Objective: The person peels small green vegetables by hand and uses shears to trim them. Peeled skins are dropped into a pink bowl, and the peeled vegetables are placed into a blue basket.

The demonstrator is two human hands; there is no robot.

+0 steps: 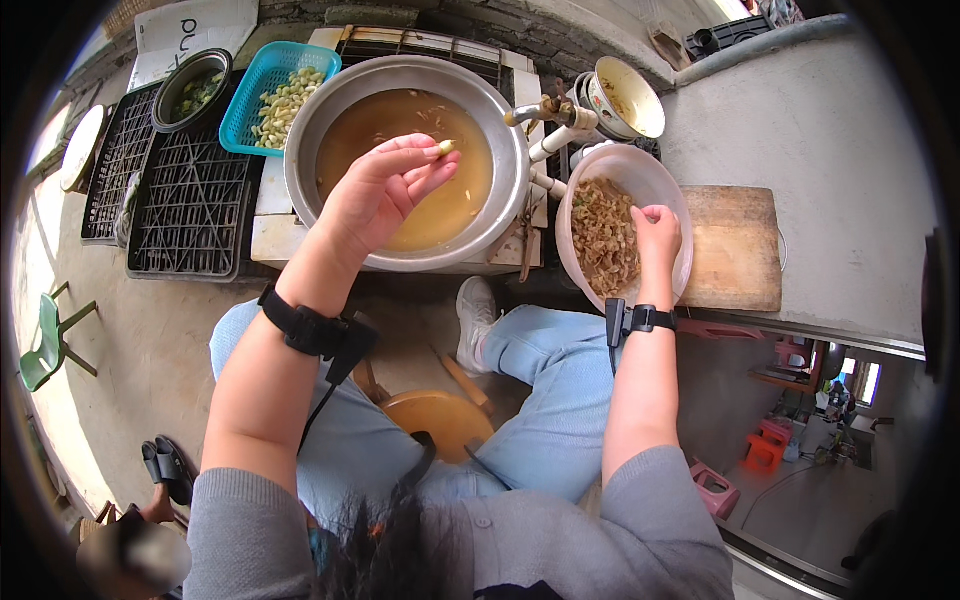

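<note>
Between the thumb and fingers of my left hand (394, 172) is a small pale-green peeled clove (446, 148), perhaps garlic, above a large metal basin (409, 262) of brownish water with bits of skin afloat. My right hand (660, 232) is over the right side of a whitish plastic bowl (679, 187) that holds a heap of papery brown peelings (604, 232). Its thumb and fingertips are together; whether anything is pinched there cannot be seen. A turquoise plastic basket (240, 112) with many pale peeled cloves (289, 101) stands left of the basin.
Behind the plastic bowl are a tap (544, 111) and stacked enamel bowls (630, 94). A wooden cutting board (731, 247) lies to its right. Black crates (187, 202) and a dark pot of greens (193, 90) are at left. Another person's foot (159, 504) shows at lower left.
</note>
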